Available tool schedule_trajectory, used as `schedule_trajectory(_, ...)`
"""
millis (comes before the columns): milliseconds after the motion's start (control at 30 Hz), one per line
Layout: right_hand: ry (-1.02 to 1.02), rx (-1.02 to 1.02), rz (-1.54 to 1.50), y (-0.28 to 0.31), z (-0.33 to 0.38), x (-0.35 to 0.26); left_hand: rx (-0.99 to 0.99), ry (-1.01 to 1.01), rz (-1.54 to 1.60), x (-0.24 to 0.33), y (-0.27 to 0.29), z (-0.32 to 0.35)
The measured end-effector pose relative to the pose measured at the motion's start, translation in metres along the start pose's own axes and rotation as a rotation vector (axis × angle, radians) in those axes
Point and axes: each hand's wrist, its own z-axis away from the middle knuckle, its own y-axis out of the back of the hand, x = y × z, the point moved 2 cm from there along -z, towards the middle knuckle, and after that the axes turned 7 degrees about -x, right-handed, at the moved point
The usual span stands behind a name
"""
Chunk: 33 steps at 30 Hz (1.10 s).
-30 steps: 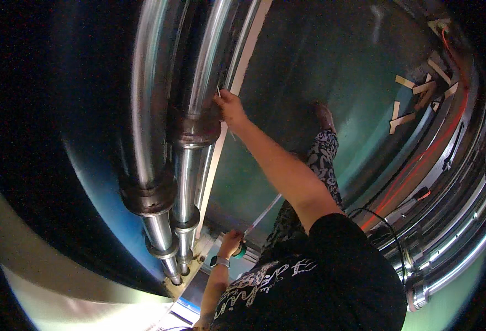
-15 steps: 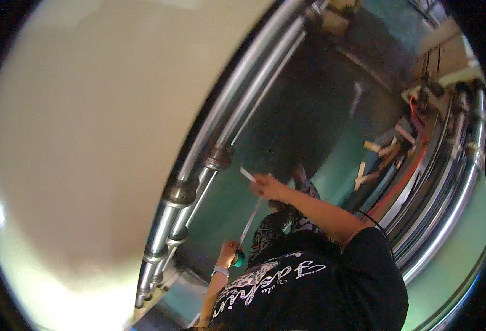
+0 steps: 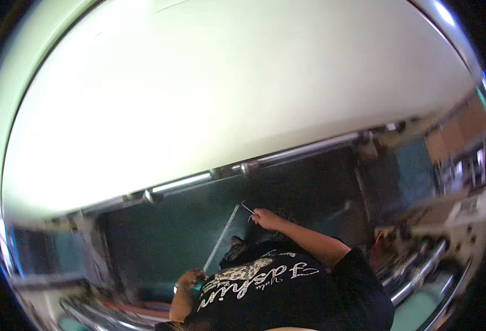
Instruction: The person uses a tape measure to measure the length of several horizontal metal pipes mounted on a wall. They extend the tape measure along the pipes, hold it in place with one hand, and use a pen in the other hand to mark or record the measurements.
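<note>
Low in the view, my left hand is closed around a green tape measure, part of which my fingers hide. Its pale blade runs out from that hand, up and to the right, and ends close to my right hand. My right hand is closed on a thin pale rod with a bent tip; its exact kind is unclear. The rod's tip is near the blade's end, and I cannot tell whether they touch.
A large, bright, smooth white surface fills the upper view. Along its near edge run metal rollers with collars. Dark green floor lies below. More metal rollers stand at lower right, with a cardboard box farther right.
My view has swung round, so the white surface now spans the top instead of the left. More of the tape blade shows between my hands. Both hands keep their holds.
</note>
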Motion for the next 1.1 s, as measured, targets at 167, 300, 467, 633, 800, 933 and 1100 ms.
schedule_trajectory(167,0.084,-0.382,0.130,0.043,-0.017,-0.027,0.146,0.157,0.006,-0.076,-0.055,-0.055)
schedule_trajectory(300,0.140,-0.592,0.122,0.048,-0.015,-0.018,0.505,-0.192,0.542,-0.008,-0.175,-0.069)
schedule_trajectory(467,0.042,-0.780,0.403,0.024,-0.011,0.004,0.480,-0.686,1.937,0.058,-0.287,-0.143)
schedule_trajectory(633,0.288,-1.113,0.975,-0.001,0.048,0.006,0.368,-0.979,2.031,0.115,-0.331,-0.145)
schedule_trajectory(800,0.309,-1.180,1.094,-0.016,0.073,0.026,0.491,-0.887,2.073,0.106,-0.342,-0.157)
schedule_trajectory(933,0.378,-1.185,1.128,0.025,0.047,0.030,0.643,-0.932,2.117,0.083,-0.353,-0.167)
schedule_trajectory(1100,0.178,-0.235,0.872,0.142,-0.018,-0.017,0.822,-0.883,2.174,0.041,-0.358,-0.166)
